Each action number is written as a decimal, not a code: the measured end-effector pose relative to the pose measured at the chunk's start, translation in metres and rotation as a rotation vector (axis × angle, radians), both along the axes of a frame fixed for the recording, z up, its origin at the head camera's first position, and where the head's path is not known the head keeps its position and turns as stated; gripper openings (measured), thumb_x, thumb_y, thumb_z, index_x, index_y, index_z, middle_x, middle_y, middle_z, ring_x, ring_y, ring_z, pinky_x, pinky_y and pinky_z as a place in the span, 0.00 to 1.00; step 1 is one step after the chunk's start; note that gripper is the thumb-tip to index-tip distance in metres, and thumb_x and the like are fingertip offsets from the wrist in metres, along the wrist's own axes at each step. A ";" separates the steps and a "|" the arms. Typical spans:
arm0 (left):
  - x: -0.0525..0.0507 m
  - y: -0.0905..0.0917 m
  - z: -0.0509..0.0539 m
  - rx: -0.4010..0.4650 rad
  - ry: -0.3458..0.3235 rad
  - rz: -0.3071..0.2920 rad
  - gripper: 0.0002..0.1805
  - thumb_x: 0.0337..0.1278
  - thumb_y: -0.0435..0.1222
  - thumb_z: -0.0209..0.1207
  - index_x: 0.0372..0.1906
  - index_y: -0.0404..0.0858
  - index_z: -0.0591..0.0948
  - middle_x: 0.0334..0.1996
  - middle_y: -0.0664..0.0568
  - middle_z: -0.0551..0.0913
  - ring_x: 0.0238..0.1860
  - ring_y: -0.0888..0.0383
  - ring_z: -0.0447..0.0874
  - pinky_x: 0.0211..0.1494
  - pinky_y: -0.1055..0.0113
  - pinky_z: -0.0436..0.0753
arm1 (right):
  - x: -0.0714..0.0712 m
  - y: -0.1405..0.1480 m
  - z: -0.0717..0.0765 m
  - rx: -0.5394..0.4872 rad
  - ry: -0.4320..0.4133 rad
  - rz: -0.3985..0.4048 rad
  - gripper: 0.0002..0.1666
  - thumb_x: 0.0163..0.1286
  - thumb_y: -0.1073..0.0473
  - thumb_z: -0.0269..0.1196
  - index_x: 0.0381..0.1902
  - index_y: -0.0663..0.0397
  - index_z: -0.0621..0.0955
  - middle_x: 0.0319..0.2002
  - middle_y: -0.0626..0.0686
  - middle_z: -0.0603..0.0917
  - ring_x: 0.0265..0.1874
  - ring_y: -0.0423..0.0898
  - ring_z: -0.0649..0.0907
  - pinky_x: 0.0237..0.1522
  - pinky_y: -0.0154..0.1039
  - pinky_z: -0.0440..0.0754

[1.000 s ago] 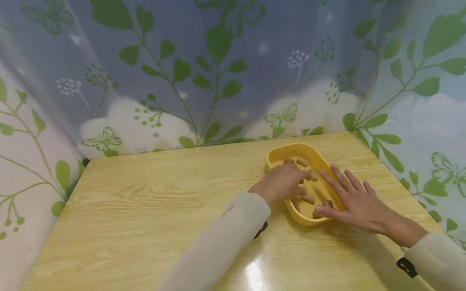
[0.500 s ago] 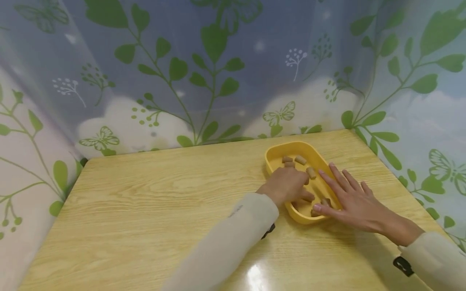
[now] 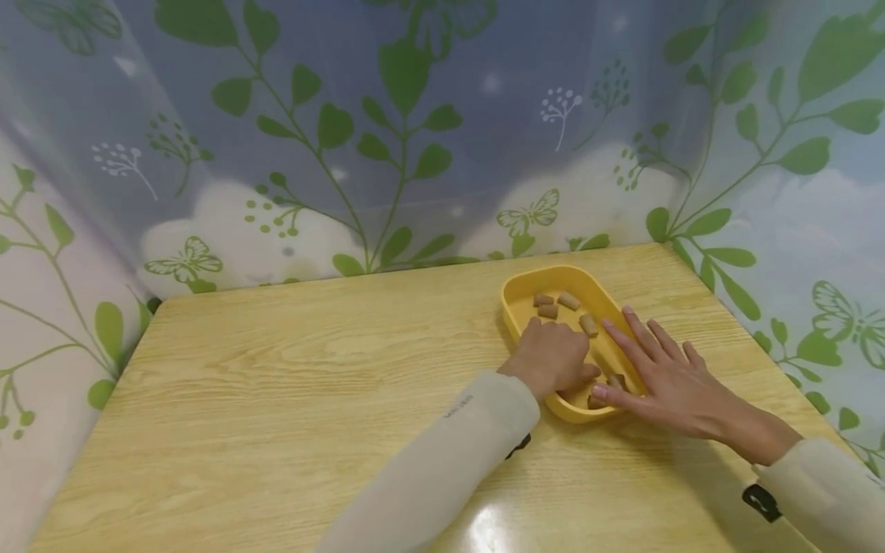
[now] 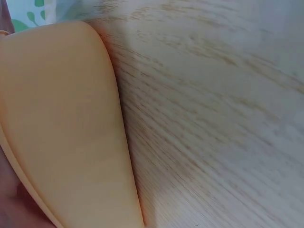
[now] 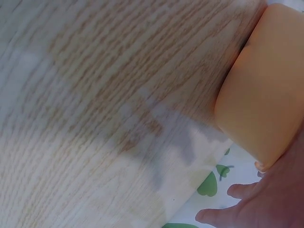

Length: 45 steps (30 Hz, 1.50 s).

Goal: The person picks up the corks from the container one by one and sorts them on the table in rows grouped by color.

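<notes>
Yellow tray (image 3: 579, 284) near the far right corner of the desk (image 3: 276, 399) holds brown pieces (image 3: 548, 311), right hand (image 3: 681, 388) on its side, fingers (image 3: 641, 335) spread, left hand (image 3: 553, 355) inside, whether pinching anything I can't tell.

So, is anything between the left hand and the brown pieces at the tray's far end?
Nothing visible is: the left hand reaches into the yellow tray, just short of those brown pieces; the right hand is at its right rim.
</notes>
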<state>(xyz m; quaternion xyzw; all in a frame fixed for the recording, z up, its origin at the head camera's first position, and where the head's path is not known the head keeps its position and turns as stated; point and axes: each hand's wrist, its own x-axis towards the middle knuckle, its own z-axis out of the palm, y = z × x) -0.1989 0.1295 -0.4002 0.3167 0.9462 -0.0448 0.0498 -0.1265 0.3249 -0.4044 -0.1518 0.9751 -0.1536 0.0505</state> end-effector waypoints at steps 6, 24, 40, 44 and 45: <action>0.000 -0.005 0.004 0.031 -0.024 0.023 0.18 0.80 0.61 0.56 0.46 0.57 0.89 0.44 0.63 0.91 0.61 0.58 0.85 0.71 0.56 0.77 | -0.001 -0.001 0.000 0.007 0.009 0.002 0.60 0.76 0.29 0.64 0.92 0.38 0.47 0.91 0.55 0.38 0.83 0.80 0.52 0.67 0.91 0.51; -0.021 -0.056 0.017 0.370 -0.101 -0.143 0.20 0.77 0.52 0.66 0.63 0.47 0.88 0.59 0.59 0.89 0.63 0.58 0.84 0.70 0.66 0.82 | -0.001 -0.001 0.001 -0.012 0.000 -0.004 0.59 0.77 0.30 0.63 0.92 0.34 0.46 0.91 0.56 0.39 0.83 0.80 0.52 0.67 0.92 0.50; -0.023 -0.113 0.036 0.495 -0.143 -0.096 0.21 0.78 0.50 0.66 0.67 0.48 0.85 0.63 0.58 0.88 0.66 0.56 0.82 0.79 0.58 0.77 | 0.001 0.001 -0.002 -0.015 0.002 -0.002 0.60 0.77 0.30 0.63 0.92 0.38 0.46 0.91 0.55 0.35 0.83 0.80 0.51 0.67 0.93 0.48; -0.025 -0.133 0.039 0.502 -0.133 -0.071 0.23 0.78 0.50 0.66 0.69 0.45 0.84 0.64 0.56 0.87 0.67 0.56 0.82 0.74 0.59 0.80 | 0.000 0.000 -0.002 -0.012 0.003 0.000 0.60 0.77 0.31 0.64 0.92 0.40 0.46 0.91 0.56 0.36 0.84 0.80 0.50 0.67 0.92 0.48; -0.025 -0.138 0.038 0.506 -0.129 -0.067 0.23 0.78 0.50 0.66 0.69 0.45 0.83 0.64 0.56 0.87 0.68 0.56 0.81 0.75 0.59 0.80 | 0.000 0.000 -0.002 -0.012 0.005 0.000 0.60 0.76 0.31 0.64 0.92 0.40 0.46 0.91 0.56 0.36 0.84 0.79 0.50 0.67 0.92 0.49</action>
